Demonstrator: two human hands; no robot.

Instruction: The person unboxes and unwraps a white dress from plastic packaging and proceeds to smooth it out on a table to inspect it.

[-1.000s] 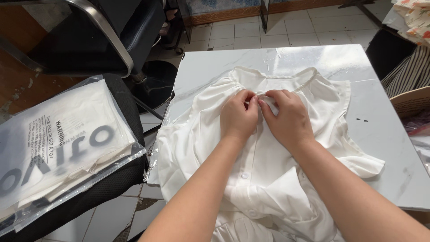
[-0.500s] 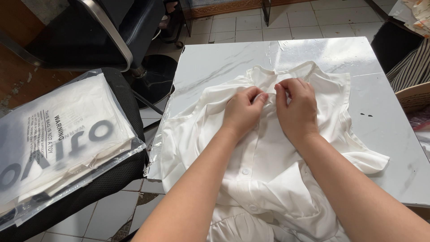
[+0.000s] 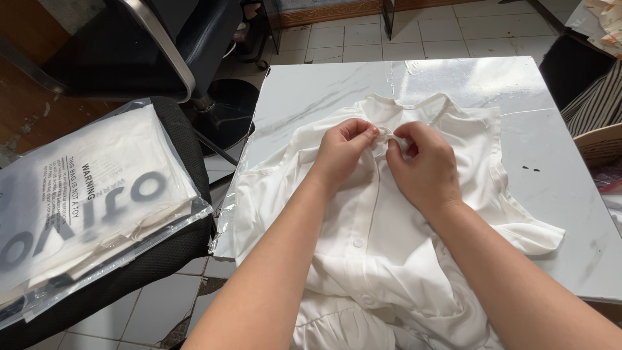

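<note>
A clear flat bag (image 3: 84, 201) with grey print lies left on a chair. Both hands, left (image 3: 342, 155) and right (image 3: 424, 168), pinch a white shirt (image 3: 382, 240) on the table (image 3: 551, 175), collar pointing away.

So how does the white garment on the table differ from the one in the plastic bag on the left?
The white garment lies unwrapped and spread open on the marble table; the bagged garment is folded flat inside a clear bag on a black chair. Both hands, left hand and right hand, pinch the spread one near its collar; nobody touches the bagged one. Both are white fabric.
</note>
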